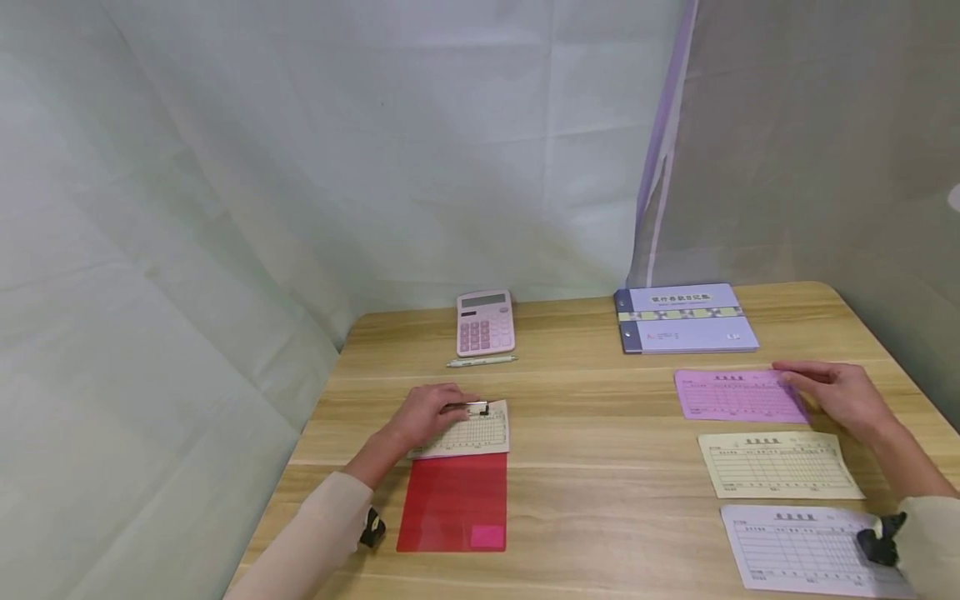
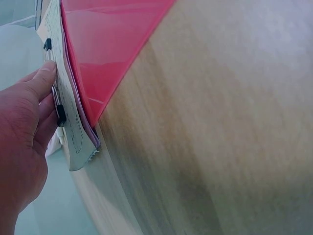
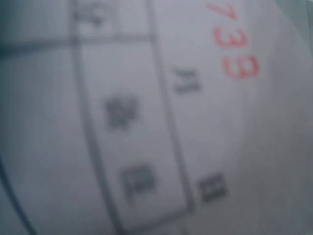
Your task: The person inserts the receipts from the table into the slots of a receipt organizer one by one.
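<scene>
Three slips are lying in a column at right: pink slip [image 1: 735, 396] far, yellow slip [image 1: 780, 465] between, white slip [image 1: 795, 542] near. Likely trouble: pink corner creasing if lifted unevenly; at left, forms [image 1: 476, 435] on the red board [image 1: 453, 500] slipping askew if clip [image 2: 60, 113] pressure goes slack. Left hand [image 1: 433, 417] is pinching the clip at the board's far end, thumb and fingers closed in. Right hand [image 1: 851, 402] is resting loosely open, thumb touching pink slip's far-right corner, no firm grip showing.
</scene>
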The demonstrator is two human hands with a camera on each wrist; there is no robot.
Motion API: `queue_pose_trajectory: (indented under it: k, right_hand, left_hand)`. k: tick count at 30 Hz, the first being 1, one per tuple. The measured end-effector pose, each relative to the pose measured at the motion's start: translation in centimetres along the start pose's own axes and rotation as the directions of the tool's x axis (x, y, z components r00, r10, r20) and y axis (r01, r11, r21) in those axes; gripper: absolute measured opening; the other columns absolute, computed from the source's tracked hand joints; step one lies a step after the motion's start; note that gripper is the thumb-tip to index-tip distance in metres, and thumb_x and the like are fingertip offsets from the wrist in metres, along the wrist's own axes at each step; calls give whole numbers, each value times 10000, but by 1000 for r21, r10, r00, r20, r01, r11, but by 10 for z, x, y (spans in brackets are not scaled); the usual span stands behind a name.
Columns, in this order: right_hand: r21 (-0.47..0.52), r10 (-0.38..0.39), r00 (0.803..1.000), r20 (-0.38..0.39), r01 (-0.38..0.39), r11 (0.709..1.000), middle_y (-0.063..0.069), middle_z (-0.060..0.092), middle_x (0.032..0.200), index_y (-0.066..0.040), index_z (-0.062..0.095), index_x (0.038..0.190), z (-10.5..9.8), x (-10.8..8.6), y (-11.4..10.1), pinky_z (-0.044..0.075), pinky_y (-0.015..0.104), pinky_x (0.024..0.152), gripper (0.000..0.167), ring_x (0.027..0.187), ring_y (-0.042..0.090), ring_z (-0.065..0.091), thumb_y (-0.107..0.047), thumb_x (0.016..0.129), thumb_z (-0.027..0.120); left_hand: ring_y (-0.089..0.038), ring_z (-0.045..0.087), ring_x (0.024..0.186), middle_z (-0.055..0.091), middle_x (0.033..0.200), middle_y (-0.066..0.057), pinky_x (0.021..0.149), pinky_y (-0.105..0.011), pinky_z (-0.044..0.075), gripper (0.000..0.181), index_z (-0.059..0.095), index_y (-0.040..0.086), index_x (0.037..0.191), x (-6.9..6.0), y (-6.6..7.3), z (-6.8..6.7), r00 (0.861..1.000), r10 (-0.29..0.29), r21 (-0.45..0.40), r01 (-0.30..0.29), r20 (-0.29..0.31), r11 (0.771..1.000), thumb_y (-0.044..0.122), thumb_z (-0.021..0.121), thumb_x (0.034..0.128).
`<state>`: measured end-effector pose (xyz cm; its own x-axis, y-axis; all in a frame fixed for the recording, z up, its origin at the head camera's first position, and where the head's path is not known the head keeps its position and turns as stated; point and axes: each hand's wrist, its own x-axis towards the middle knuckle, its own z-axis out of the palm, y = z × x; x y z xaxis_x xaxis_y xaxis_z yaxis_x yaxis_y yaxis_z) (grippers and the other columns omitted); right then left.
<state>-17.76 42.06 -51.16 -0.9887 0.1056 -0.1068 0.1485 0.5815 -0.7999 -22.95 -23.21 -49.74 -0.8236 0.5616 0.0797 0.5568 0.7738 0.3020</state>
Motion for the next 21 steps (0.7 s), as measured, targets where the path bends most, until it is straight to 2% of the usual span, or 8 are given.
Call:
queue_pose_trajectory:
  k: [4,12,15,19,21]
  right_hand:
    - [-1,12,999,-46,-12,1000,367,534,1450,65,571,1458,2,0,-3,511,173,704,548,1002,152,562,-369,1126,532]
    - [-26,27,995,-92,-29,999,353,548,1416,60,585,1448,-2,0,-17,485,240,644,566,963,219,526,-402,1131,501]
    - [-49,7,995,-99,-12,999,362,544,1426,65,590,1441,-4,0,-24,470,228,656,556,1038,300,529,-391,1138,487]
    - [-72,-15,994,-111,7,997,370,539,1450,72,599,1429,-6,2,-36,424,238,742,561,1242,470,492,-393,1142,474]
    - [-74,-22,993,-114,14,997,368,547,1445,70,605,1424,-6,2,-42,414,245,765,566,1270,480,490,-402,1139,480]
  left_hand:
    - [-88,654,949,743,1107,75,871,-361,559,342,767,241,1333,0,0,0,1000,6,9,-6,-3,1000,268,774,992]
    - [-98,666,953,746,1102,68,874,-372,565,334,775,237,1320,1,0,0,1000,22,20,-22,-14,1000,265,780,987]
    - [-97,671,959,746,1100,71,873,-374,567,332,775,234,1318,0,0,0,999,28,27,-28,-17,999,264,780,987]
    - [-94,671,972,744,1104,76,885,-374,568,333,770,242,1326,0,0,0,1000,17,19,-17,-9,1000,278,771,995]
    - [-96,673,973,745,1104,75,887,-376,569,333,770,238,1326,0,0,-1,1000,19,17,-18,-10,1000,277,770,995]
